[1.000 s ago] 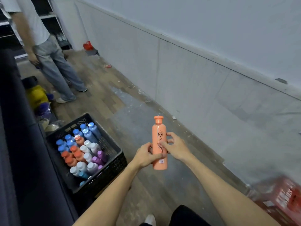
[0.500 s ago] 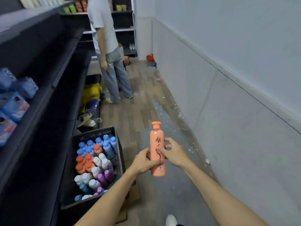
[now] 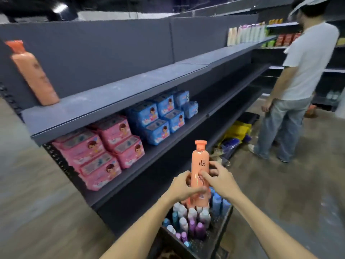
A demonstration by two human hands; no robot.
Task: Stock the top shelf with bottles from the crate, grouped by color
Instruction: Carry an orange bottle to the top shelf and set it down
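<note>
Orange bottle (image 3: 199, 172) held upright above the crate (image 3: 220, 228), ready for shelving.

Clamped from both sides by left hand (image 3: 183, 186) and right hand (image 3: 220, 181), label outward; likely bound for the top shelf (image 3: 119, 94), beside the matching orange one (image 3: 34, 73) above the crate, keeping colors grouped.

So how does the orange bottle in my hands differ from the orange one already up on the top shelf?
The held orange bottle is gripped by the left hand and right hand above the crate; the shelved orange bottle stands free at the left end of the top shelf. The held one looks sharp, with its printed mark readable; the shelved one is blurred. Both are orange with a darker orange cap.
</note>
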